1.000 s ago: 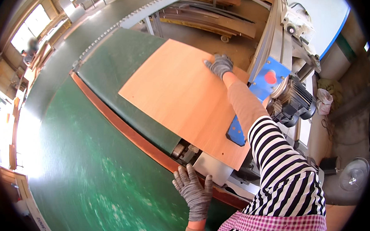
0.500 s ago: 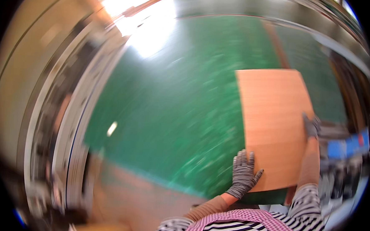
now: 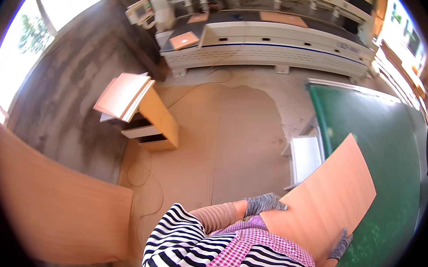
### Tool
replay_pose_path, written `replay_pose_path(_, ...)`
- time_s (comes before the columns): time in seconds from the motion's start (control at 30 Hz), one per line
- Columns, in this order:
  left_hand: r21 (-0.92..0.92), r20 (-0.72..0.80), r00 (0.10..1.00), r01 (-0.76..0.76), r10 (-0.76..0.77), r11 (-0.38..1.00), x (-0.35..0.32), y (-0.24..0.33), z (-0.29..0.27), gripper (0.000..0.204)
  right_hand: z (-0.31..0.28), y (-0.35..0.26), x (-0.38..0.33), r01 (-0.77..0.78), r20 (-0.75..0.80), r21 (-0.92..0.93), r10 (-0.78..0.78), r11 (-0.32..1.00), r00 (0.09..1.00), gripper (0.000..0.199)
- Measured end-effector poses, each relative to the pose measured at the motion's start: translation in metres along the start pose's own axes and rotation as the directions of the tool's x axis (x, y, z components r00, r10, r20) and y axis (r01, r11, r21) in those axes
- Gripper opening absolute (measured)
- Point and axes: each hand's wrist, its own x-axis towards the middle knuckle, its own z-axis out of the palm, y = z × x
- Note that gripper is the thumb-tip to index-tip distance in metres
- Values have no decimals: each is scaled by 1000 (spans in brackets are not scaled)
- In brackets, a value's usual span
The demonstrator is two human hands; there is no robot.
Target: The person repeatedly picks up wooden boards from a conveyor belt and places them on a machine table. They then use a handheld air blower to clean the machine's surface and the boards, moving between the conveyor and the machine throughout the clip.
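Observation:
A flat wood-grain board [image 3: 324,195] is held at a slant in front of my body, partly over the green-topped table [image 3: 392,147]. My left hand [image 3: 264,204], in a grey knitted glove, grips the board's left edge, with its thumb on the upper face. On the opposite edge, close to my body, my right hand [image 3: 340,245] is closed around the panel in a matching glove. The board hides most of the right palm, and I cannot see the fingers beneath it.
A long white machine [image 3: 286,45] spans the far side, with small panels on its bed. To the left, a small cabinet [image 3: 163,123] bears stacked boards [image 3: 124,96]. A large wooden panel [image 3: 74,208] stands near left. A white step-like piece [image 3: 305,157] adjoins the table; a cable crosses the floor.
My view has swung left, away from the green tabletop toward the machine and cabinet. The board, earlier over the tabletop under my hands, is now tilted and gripped by its edges against my body.

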Motion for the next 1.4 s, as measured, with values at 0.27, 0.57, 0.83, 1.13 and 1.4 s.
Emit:
replay_pose_path(0.27, -413, -361, 927, -62, -101, 909, -104, 14, -222, 53, 336, -221, -30, 378, 286, 489, -555, 786, 781, 40)
replay_pose_path(0.57, -391, -867, -159, -368, -472, 843, -231, -53, -297, 52, 687, -535, -435, 556, 667, 652, -739, 516, -95, 57)
replay_pose_path(0.83, -297, -619, -690, -236, -374, 925, -265, -160, -431, 51, 817, -613, -721, 747, 780, 608, -376, 268, -500, 67)
replay_pose_path(1.13, -631, -654, -617, 125, -438, 766, -312, -144, -667, 61, 935, -742, -745, 618, 599, 777, -165, -120, -784, 50)
replay_pose_path(1.4, -215, -817, -540, 613, 204, 760, -208, 52, -986, 53, 1224, -1022, -484, 795, 497, 606, -792, 25, -355, 37)
